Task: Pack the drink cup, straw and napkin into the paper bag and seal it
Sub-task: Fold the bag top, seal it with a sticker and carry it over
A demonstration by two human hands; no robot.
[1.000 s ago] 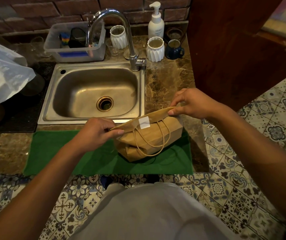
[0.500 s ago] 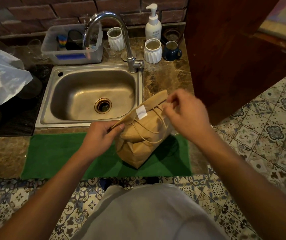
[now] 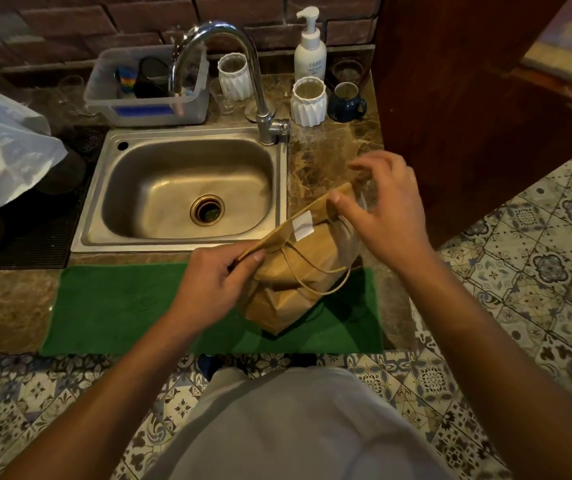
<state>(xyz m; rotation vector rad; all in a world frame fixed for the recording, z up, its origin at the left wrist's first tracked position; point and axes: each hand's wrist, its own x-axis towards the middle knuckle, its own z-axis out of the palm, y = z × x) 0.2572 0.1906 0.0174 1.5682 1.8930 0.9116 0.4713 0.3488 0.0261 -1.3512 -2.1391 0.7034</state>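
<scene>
**Bag folded and stickered, seal not yet trusted**

Paper bag (image 3: 295,278) sits tilted on the green mat (image 3: 121,306) on the counter (image 3: 329,161), near-right of the sink (image 3: 180,133). Left hand (image 3: 215,282) fingers pinch the fold's near-left end. Right hand (image 3: 385,216): thumb on the far-right end, other fingers spread, nothing gripped. White sticker (image 3: 302,226) bridges the fold. Cup, straw, napkin not visible, presumably inside. Risk: sticker unpressed, fold springs open; tilted bag could tip the drink.
</scene>
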